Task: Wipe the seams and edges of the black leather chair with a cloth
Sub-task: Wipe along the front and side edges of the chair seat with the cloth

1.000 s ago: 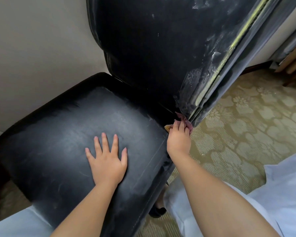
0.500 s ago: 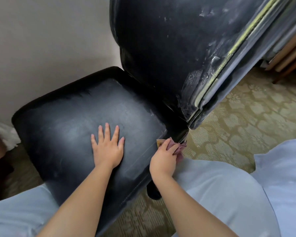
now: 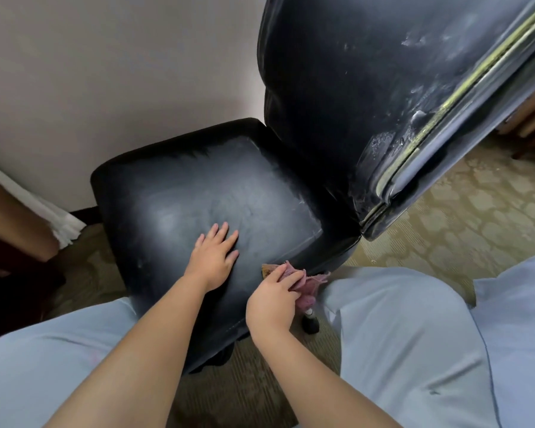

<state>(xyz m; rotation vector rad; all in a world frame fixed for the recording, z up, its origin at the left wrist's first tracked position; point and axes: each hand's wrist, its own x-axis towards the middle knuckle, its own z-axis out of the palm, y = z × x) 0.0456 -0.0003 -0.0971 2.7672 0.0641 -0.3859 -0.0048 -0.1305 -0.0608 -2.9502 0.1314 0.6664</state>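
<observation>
With the left hand (image 3: 215, 257) still spread flat on the chair (image 3: 173, 193) seat, the right hand (image 3: 272, 299), pinching the cloth (image 3: 306, 287), has slid from the backrest corner forward along the seat's right edge, suggesting that seam is nearly wiped.

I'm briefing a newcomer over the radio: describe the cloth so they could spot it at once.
Start at the black leather chair's seat, where the left hand lies flat. Follow the seat's right side edge toward the camera to the right hand, which grips the cloth against that edge. It is the only pinkish-purple, crumpled thing, set between black leather and pale blue clothing.
</observation>
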